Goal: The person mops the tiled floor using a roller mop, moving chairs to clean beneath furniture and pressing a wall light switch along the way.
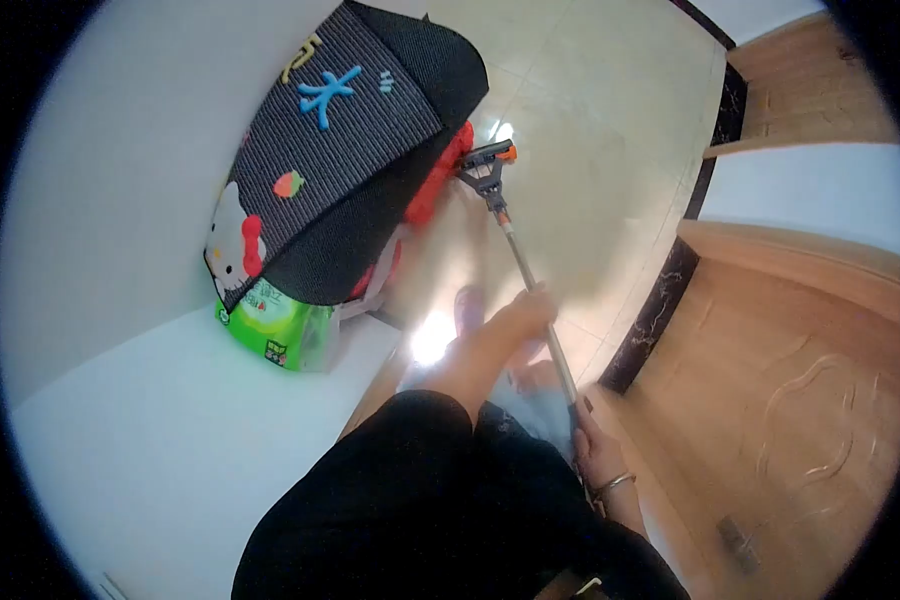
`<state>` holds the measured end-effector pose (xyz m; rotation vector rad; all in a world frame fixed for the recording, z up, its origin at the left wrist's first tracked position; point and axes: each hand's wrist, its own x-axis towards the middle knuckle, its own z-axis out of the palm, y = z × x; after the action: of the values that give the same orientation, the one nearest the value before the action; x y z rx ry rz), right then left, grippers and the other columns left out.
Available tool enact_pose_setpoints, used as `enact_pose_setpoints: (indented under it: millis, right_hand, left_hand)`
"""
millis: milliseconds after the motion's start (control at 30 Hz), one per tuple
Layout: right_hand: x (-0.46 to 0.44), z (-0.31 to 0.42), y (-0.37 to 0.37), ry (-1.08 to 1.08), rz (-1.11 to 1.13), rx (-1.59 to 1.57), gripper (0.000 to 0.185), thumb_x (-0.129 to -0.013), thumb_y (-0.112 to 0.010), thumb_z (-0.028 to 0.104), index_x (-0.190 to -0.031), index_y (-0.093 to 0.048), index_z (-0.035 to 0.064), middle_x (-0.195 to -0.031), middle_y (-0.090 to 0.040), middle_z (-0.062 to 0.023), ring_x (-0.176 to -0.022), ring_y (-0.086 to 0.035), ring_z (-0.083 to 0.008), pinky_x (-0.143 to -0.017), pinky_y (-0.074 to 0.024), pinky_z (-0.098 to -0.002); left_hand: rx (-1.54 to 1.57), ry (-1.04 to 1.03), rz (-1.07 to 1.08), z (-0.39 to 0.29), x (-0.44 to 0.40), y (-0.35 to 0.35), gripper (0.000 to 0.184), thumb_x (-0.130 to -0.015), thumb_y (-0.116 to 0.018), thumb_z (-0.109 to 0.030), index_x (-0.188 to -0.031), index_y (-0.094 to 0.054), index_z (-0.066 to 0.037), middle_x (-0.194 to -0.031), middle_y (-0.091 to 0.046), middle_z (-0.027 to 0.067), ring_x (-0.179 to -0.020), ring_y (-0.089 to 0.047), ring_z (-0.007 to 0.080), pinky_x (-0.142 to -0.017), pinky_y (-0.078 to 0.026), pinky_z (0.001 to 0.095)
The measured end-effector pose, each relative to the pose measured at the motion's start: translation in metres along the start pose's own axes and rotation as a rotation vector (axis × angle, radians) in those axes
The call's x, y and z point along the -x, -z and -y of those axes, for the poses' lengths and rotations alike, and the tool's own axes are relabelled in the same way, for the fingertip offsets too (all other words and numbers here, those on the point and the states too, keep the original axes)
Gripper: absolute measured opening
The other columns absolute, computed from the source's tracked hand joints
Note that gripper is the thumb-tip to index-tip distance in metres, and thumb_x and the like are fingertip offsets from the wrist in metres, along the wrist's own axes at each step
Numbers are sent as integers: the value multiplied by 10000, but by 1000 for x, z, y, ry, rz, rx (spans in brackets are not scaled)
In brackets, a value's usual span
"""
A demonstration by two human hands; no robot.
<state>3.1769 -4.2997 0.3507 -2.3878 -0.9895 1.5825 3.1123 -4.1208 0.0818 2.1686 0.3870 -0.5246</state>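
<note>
A long-handled mop (523,262) slants across the tiled floor. Its flat head (487,155), grey with an orange end, rests by a red item (433,185). My left hand (532,308) is wrapped round the middle of the pole. Lower down, near my body, my right hand (595,448) grips the dark part of the handle, with a bracelet on that wrist. Beside the mop head leans a folded black ribbed mat (345,150) bearing a blue character, a strawberry and a cartoon cat face.
Under the mat sits a green plastic pack (270,325) against the white wall (140,230). Wooden doors (810,370) with dark marbled skirting (655,310) run along the right. A shoe (467,308) shows blurred below my left arm. Light glares off the floor (595,150).
</note>
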Motion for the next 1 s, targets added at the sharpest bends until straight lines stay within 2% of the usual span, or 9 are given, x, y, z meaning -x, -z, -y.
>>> enact_pose_setpoints:
  millis: [67, 200, 300, 533, 600, 667, 800, 933, 1000]
  right_hand:
    - [20, -19, -22, -35, 1, 36, 519, -836, -462, 76, -1339, -352, 148, -1260, -443, -223, -1171, -425, -358, -965, -366, -348]
    - [93, -52, -21, 19, 72, 140, 479, -826, -456, 54, -1301, -399, 84, -1268, -438, -221, -1167, -437, -347, -972, -359, -339]
    - [153, -78, -10, -5, 46, 110, 432, -807, -481, 33, -1239, -460, 27, -1242, -471, -213, -1155, -465, -308, -975, -355, -338]
    - [114, -122, -77, 198, -55, 62, 460, -811, -496, 89, -1260, -454, 183, -1006, -588, -234, -933, -570, -370, -849, -440, -388]
    - [121, -137, -114, 278, -108, 84, 470, -824, -488, 128, -1280, -436, 231, -975, -595, -239, -906, -572, -385, -835, -444, -402]
    - [155, -165, -145, 35, 8, 93, 479, -831, -484, 167, -1287, -414, 294, -918, -602, -241, -861, -576, -405, -818, -451, -423]
    - [251, -221, -133, -142, 58, 77, 487, -815, -521, 203, -1276, -420, 324, -875, -625, -196, -773, -612, -354, -748, -480, -436]
    - [269, -210, -119, -165, -28, 169, 427, -801, -539, 207, -1219, -499, 287, -754, -631, -162, -671, -617, -338, -665, -495, -429]
    - [242, -211, -123, -103, -22, 73, 405, -793, -551, 205, -1190, -529, 282, -750, -623, -170, -676, -615, -330, -659, -492, -427]
  left_hand:
    - [5, -108, -2, -8, 6, -39, 498, -611, -724, -342, -1056, -571, -179, -1045, -566, 100, -1161, -418, 318, -1077, -146, 473]
    - [194, -275, -86, -79, 51, -105, 518, -594, -734, -411, -1041, -565, -211, -1063, -528, 114, -1170, -388, 307, -1061, -167, 504]
    - [399, -289, 94, -129, 80, -125, 418, -602, -722, -366, -919, -563, -145, -977, -501, 116, -1053, -427, 309, -869, -387, 523]
    - [74, 89, -129, -104, 126, -126, 292, -639, -673, -349, -789, -585, -115, -853, -537, 110, -904, -495, 290, -741, -439, 434]
    - [-97, -42, -226, -49, 124, -182, 337, -634, -689, -361, -833, -601, -104, -834, -554, 106, -893, -517, 280, -769, -429, 425]
    - [-143, -73, 7, -108, 165, -168, 359, -651, -691, -351, -880, -601, -90, -881, -576, 108, -917, -525, 289, -795, -420, 433]
    - [295, -331, 204, -160, 154, -296, 387, -676, -658, -359, -946, -575, -95, -950, -575, 148, -926, -524, 334, -821, -393, 467]
    - [57, -299, 385, -203, 172, -247, 398, -713, -617, -381, -970, -555, -84, -951, -569, 159, -936, -524, 344, -823, -387, 472]
    - [165, -235, 212, -160, 162, -271, 306, -730, -613, -355, -841, -583, -72, -866, -597, 146, -832, -568, 333, -719, -442, 439]
